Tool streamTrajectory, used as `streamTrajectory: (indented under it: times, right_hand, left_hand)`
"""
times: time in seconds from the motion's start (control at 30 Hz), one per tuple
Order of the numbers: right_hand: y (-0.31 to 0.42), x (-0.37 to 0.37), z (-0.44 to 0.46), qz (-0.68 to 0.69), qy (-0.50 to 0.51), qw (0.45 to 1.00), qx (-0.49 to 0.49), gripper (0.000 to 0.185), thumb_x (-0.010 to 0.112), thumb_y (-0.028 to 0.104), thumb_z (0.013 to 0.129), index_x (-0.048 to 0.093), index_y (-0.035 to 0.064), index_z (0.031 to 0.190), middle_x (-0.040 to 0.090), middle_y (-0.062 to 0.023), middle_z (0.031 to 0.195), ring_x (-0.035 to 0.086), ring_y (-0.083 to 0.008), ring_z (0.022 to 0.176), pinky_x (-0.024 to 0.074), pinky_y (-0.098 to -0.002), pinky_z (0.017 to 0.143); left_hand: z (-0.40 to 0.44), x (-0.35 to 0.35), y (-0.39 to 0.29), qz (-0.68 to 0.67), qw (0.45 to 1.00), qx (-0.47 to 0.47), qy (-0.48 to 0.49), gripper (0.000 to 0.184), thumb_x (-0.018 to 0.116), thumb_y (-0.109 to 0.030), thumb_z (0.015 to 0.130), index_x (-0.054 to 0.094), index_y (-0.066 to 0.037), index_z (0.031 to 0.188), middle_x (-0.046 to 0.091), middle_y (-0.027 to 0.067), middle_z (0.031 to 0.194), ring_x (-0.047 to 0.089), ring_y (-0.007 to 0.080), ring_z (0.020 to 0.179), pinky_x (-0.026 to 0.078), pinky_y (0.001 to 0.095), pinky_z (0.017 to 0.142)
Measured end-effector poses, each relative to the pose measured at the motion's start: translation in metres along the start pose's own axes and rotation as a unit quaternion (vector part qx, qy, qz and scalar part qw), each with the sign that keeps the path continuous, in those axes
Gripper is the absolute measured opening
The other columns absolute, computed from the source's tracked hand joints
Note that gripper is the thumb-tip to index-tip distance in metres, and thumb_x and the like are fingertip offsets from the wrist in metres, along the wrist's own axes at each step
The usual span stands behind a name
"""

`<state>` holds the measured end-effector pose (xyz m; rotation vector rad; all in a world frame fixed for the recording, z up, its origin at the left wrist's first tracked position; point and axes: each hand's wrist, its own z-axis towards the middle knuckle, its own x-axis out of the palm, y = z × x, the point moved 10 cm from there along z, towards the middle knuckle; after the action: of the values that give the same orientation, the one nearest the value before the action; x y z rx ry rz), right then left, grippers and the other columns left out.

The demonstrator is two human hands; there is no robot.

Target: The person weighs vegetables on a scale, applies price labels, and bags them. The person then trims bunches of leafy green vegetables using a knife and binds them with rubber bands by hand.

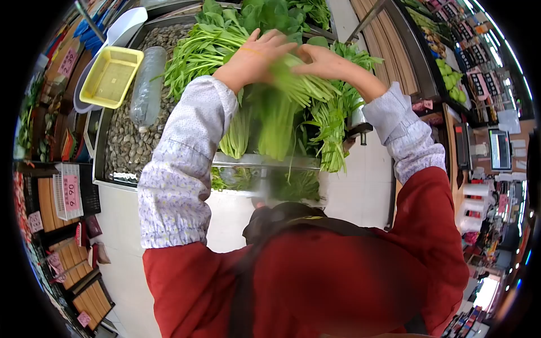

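Observation:
Leafy green vegetables with long pale stalks (321, 89) lie in a heap before me, partly smeared by motion. My left hand (253, 59) rests over the bunch from the left, fingers spread on its top. From the right, my right hand (327, 63) reaches to the same bunch, thumb and fingers apart at its edge. Below my hands, a blurred bunch of greens (276, 132) and a paler bunch (236, 132) hang toward the display's front edge. Another bunch (331, 138) lies to the right. Broad dark leaves (262, 18) are piled behind.
Left of the greens, a metal tray of clams (121, 135) holds a clear plastic bottle (149, 87). A yellow basket (112, 76) and a white scoop (127, 25) are by its back corner. Wooden slatted shelving (389, 50) stands to the right. White floor tiles (121, 225) show below.

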<state>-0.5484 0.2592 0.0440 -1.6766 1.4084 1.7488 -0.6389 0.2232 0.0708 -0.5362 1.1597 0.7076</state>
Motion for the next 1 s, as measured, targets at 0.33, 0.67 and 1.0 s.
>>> streamTrajectory:
  times: [0.33,0.67,1.0]
  right_hand:
    - [-0.014,-0.006,-0.034,0.189,-0.166,0.968,0.000,0.051,0.067,0.025,0.082,0.049,-0.0025,0.121,0.056,-0.0160,0.118,0.054,-0.0238,0.110,0.0424,-0.0341,0.094]
    - [0.016,0.096,-0.130,0.478,-0.034,0.877,0.042,0.022,0.057,0.013,0.090,0.058,-0.0003,0.107,0.063,-0.0047,0.090,0.059,-0.0084,0.077,0.0490,-0.0213,0.067]
    - [0.010,0.168,-0.044,0.906,-0.151,0.392,0.058,0.041,0.054,0.011,0.090,0.040,0.0051,0.128,0.051,-0.0094,0.119,0.052,-0.0232,0.108,0.0451,-0.0418,0.090]
  left_hand:
    - [-0.007,0.028,-0.018,0.038,0.997,0.064,-0.005,0.107,0.085,-0.028,0.052,0.027,-0.011,0.140,0.044,0.0063,0.131,0.036,0.0241,0.128,0.024,0.0471,0.109]
    - [0.021,0.040,-0.015,-0.003,0.990,0.128,0.059,0.083,0.084,-0.023,0.050,0.046,-0.011,0.123,0.051,0.0062,0.104,0.052,0.0259,0.101,0.041,0.0371,0.088]
    - [0.025,0.048,-0.019,-0.011,0.986,0.161,0.043,0.076,0.079,-0.015,0.052,0.048,-0.013,0.121,0.055,0.0077,0.100,0.055,0.0274,0.098,0.042,0.0372,0.082]
